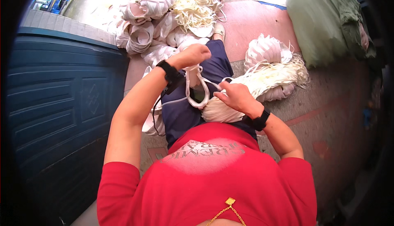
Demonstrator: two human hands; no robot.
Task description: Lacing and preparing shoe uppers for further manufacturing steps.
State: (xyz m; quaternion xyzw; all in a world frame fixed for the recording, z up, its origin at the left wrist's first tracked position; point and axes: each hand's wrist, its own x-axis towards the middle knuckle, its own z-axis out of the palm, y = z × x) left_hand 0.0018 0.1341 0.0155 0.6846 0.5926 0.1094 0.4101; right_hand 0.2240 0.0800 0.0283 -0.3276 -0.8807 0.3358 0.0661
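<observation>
In my lap, over navy trousers, stands a white looped fabric piece (198, 102) that looks like a shoe upper, with an oval opening. My left hand (193, 56) is above its far end, fingers bent together; what they hold, if anything, is hidden. To the right, my right hand (238, 98) pinches a white lace (211, 83) that runs taut from the piece. Beside and under that hand lies a thick bundle of cream-white laces (266, 77), stretching from my lap out to the right.
A large heap of white nested pieces (141, 37) lies ahead, with loose cream laces (195, 10) on top. Another white stack (266, 50) is beyond the bundle. A dark blue panelled door (61, 98) stands left; a bulky green sack (324, 20) sits far right.
</observation>
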